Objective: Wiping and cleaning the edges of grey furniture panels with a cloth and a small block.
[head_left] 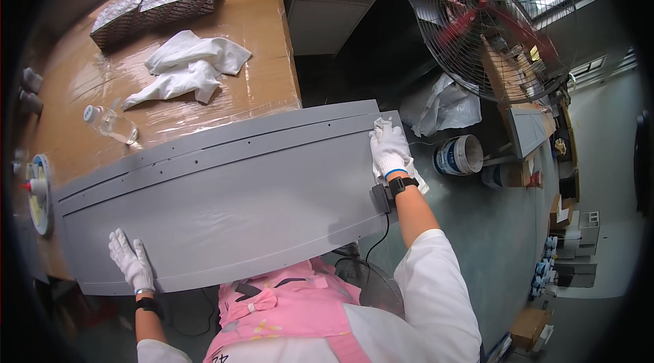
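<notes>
Long flat grey panel (225,192) lies on brown film-wrapped table (262,87), overhanging its R edge. White-gloved L hand (133,261) flat on it, fingers apart, nr front L corner; white-gloved R hand (389,147) clamped on white cloth (420,180), far R corner.

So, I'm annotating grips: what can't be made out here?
In the head view:
White-gloved left hand: palm hidden by its back.
White-gloved right hand: palm hidden likewise.
Long, flat grey panel: underside hidden by its upper face.
Round wire-caged fan: red blades blurred, top cut off by upper edge.
</notes>
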A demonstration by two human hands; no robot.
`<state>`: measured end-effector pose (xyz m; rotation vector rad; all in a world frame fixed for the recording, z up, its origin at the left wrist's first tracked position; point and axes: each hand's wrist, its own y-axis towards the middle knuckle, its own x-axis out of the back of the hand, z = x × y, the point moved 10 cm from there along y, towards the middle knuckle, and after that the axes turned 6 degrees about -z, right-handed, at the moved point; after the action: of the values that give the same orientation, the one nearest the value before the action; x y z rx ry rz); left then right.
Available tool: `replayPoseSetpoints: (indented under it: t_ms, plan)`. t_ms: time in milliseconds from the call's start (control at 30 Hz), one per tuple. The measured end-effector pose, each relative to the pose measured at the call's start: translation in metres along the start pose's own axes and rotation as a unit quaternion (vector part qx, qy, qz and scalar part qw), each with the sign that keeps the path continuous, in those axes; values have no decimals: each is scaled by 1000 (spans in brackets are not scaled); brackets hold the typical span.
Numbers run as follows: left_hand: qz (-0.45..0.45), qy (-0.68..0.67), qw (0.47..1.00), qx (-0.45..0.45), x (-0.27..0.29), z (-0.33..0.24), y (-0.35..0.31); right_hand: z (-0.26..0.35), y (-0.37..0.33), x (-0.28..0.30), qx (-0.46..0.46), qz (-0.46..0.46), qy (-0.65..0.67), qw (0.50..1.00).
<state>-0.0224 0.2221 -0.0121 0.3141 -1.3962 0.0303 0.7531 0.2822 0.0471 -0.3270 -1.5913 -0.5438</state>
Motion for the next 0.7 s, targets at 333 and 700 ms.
replayPoseSetpoints:
  t_ms: [333, 700]
  plan:
    - [-20, -39, 999, 5, 12, -6, -4, 136, -36, 23, 71, 2, 254, 965]
    - [-1, -45, 999, 16, 20, -10, -1, 346, -106, 27, 325, 52, 206, 921]
